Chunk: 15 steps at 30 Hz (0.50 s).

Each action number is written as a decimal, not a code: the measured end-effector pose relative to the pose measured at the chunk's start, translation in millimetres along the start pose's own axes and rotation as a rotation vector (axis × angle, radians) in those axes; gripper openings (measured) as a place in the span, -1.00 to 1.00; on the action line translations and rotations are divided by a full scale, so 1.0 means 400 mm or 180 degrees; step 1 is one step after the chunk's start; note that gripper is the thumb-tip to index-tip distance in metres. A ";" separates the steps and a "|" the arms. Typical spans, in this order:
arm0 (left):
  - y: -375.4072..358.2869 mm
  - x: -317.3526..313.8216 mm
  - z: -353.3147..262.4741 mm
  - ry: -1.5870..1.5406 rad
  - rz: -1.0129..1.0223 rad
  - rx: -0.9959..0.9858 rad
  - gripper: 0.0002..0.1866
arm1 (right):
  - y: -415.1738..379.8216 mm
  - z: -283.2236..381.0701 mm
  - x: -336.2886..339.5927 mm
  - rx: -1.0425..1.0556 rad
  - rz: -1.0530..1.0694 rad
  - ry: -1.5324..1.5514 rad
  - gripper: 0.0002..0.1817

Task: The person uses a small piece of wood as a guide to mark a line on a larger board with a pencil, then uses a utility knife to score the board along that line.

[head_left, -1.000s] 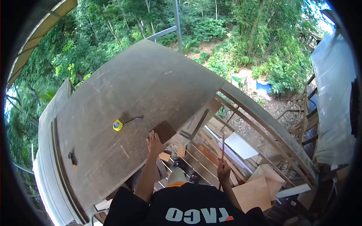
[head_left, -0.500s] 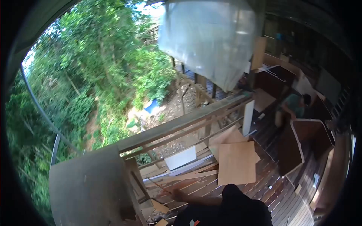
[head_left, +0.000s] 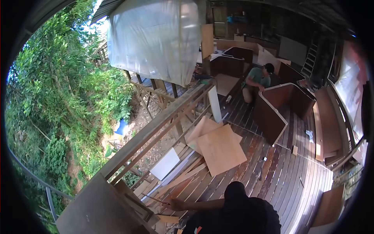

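Note:
My right arm reaches across the bottom of the view from a black sleeve. The fingers of my right hand (head_left: pixel 176 204) are closed around a thin, light brown stick (head_left: pixel 155 198), whose exact kind I cannot make out. Its far end points left, towards the frame beside a dark, flat board (head_left: pixel 93 212). Below the hand lies a small cut piece of wood (head_left: pixel 168 218). My left hand is out of sight.
Loose plywood sheets (head_left: pixel 223 150), a white panel (head_left: pixel 165 163) and strips lie on the plank deck. A wooden railing (head_left: pixel 156 132) borders the slope. A person (head_left: pixel 257 80) crouches by a dark brown panel unit (head_left: pixel 270 119). A ladder (head_left: pixel 309 58) leans behind.
My view has swung right, so the railing, plywood and crouching person now appear farther left. My right hand still holds the stick, lower and slightly left in view.

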<state>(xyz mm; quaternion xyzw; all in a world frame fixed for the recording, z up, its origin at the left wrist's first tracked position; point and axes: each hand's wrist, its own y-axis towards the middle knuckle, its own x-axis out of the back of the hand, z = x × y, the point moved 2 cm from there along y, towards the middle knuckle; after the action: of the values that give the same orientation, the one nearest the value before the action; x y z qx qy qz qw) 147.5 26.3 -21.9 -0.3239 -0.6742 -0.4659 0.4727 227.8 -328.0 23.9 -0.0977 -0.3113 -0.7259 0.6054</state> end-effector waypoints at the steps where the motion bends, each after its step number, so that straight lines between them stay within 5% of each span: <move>1: 0.000 -0.003 -0.006 -0.0053 -0.0003 -0.0090 -0.29 | -0.007 -0.002 -0.002 0.0013 0.0011 -0.0032 -0.60; 15: 0.038 -0.076 -0.126 -0.0726 -0.0010 -0.0868 -0.41 | 0.007 -0.076 -0.073 0.0359 0.0612 -0.0368 -0.57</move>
<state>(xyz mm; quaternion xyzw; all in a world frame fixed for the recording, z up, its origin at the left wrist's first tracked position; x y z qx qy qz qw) 188.1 -15.1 -39.7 -0.4347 -0.6545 -0.5140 0.3441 244.8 -321.4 -14.3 -0.1346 -0.3753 -0.6390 0.6578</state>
